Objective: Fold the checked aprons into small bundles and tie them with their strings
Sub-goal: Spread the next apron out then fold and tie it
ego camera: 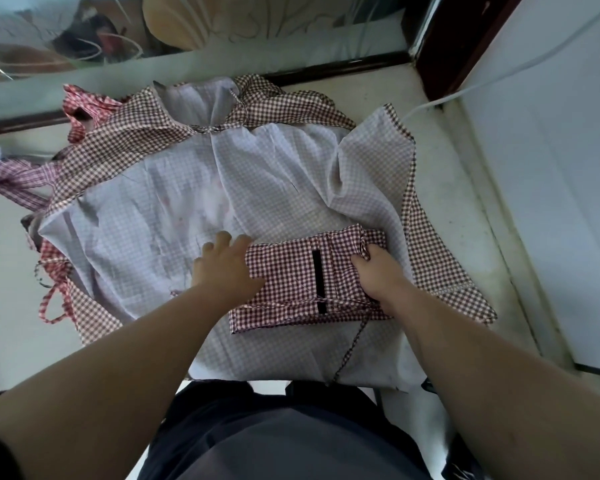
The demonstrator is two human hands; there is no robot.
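A folded dark-red checked apron bundle (291,282) with a black strip down its middle lies on top of a large apron (174,209) spread pale side up. My left hand (222,265) rests flat at the bundle's left edge, fingers apart, pressing the cloth. At the bundle's right end, my right hand (378,271) has its fingers closed around gathered fabric. A thin checked string (350,348) trails from the bundle toward me.
More red checked aprons (84,109) are heaped at the far left, with loose straps (52,299) at the left edge. A white cable (499,77) runs along the wall on the right. A dark wooden frame (458,46) stands at the far right.
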